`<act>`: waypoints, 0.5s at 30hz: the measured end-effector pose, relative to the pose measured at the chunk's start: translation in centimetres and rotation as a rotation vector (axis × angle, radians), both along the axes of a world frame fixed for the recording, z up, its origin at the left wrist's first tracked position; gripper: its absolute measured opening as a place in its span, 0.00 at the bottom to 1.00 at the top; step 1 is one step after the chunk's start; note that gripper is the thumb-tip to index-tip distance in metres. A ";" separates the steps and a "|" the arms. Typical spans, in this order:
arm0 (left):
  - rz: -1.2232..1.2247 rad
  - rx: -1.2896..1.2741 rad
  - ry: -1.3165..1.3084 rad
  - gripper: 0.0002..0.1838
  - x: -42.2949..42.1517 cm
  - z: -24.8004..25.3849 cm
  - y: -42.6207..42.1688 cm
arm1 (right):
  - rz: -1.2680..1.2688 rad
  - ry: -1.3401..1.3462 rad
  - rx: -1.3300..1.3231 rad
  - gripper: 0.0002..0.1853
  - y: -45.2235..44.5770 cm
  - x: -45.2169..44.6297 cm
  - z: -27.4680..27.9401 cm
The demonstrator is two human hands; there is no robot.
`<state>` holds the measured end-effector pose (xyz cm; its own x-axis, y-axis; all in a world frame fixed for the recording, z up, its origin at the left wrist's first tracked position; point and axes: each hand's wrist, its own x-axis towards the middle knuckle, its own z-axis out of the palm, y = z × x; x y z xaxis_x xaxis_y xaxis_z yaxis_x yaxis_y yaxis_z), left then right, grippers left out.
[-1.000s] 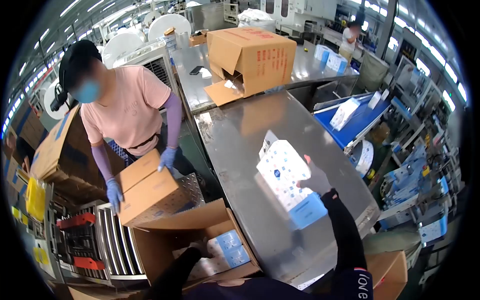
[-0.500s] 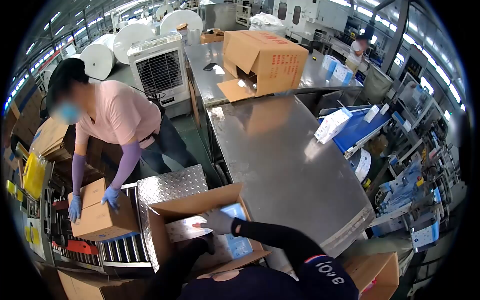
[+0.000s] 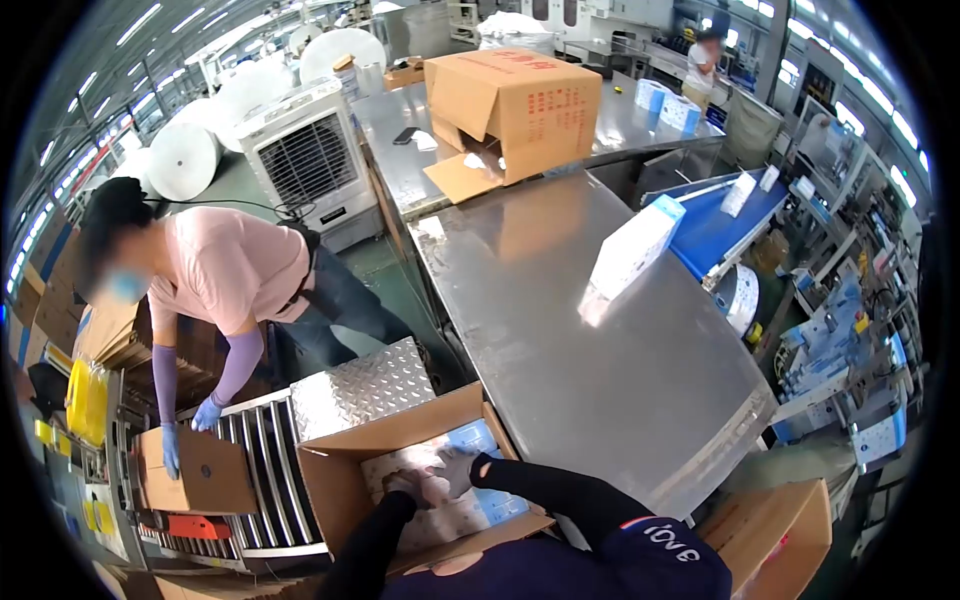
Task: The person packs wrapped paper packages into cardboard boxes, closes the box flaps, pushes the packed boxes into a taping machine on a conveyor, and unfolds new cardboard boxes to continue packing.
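Observation:
An open cardboard box [image 3: 335, 485] stands at the bottom centre, holding several white and blue patterned packs [image 3: 480, 440]. My left hand [image 3: 407, 486], in a grey glove, is down inside the box on the packs, its fingers partly hidden. Just to its right, my gloved right hand [image 3: 457, 470] rests on the packs with its fingers apart. Another white and blue pack [image 3: 632, 245] stands upright on the metal table [image 3: 590, 370], away from both hands.
At left, a co-worker [image 3: 235, 265] leans over a closed carton [image 3: 205, 472] on a roller conveyor [image 3: 265, 455]. A large carton [image 3: 520, 115] lies at the table's far end. Right of it is a blue conveyor belt [image 3: 705, 235]. Another open carton [image 3: 800, 530] is at bottom right.
The pack my right hand held on the table a second ago is now in the box. Another pack has come off the belt onto the table. The co-worker's carton has moved left onto the rollers.

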<state>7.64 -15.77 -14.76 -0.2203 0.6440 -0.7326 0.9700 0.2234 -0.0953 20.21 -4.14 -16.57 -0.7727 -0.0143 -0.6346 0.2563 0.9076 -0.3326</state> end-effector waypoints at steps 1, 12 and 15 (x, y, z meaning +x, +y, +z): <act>-0.030 -0.035 0.059 0.52 0.0 -2.5 0.1 | -0.114 0.050 -0.280 0.50 0.9 1.3 2.3; -0.160 -0.131 0.199 0.56 0.1 -5.9 1.1 | -0.833 0.613 1.166 0.35 34.7 26.6 12.3; -0.132 -0.134 0.184 0.55 0.2 -5.5 1.2 | -0.572 0.343 1.510 0.35 45.5 27.3 14.3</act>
